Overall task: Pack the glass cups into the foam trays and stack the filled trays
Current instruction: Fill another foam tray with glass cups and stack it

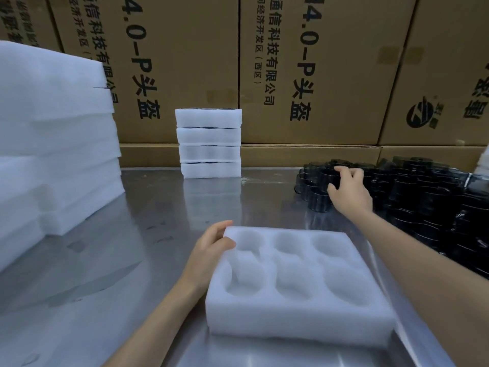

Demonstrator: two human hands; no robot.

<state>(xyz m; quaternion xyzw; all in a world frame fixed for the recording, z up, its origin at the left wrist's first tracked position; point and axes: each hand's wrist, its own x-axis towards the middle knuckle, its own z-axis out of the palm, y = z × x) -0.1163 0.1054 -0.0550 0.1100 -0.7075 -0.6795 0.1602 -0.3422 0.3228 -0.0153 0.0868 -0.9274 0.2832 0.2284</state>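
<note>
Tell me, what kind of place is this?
Probably a packing station in a warehouse or small factory: printed cartons are stacked against the back, foam trays are piled on a steel table, and dark glass cups wait in bulk.

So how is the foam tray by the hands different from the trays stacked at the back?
The near foam tray lies alone on the table, its six pockets open and empty; the stacked trays sit four high by the boxes, with dark things showing between layers, so they look filled. The left hand holds the near tray's corner; no hand touches the stack. Both are white foam and look the same shape.
</note>
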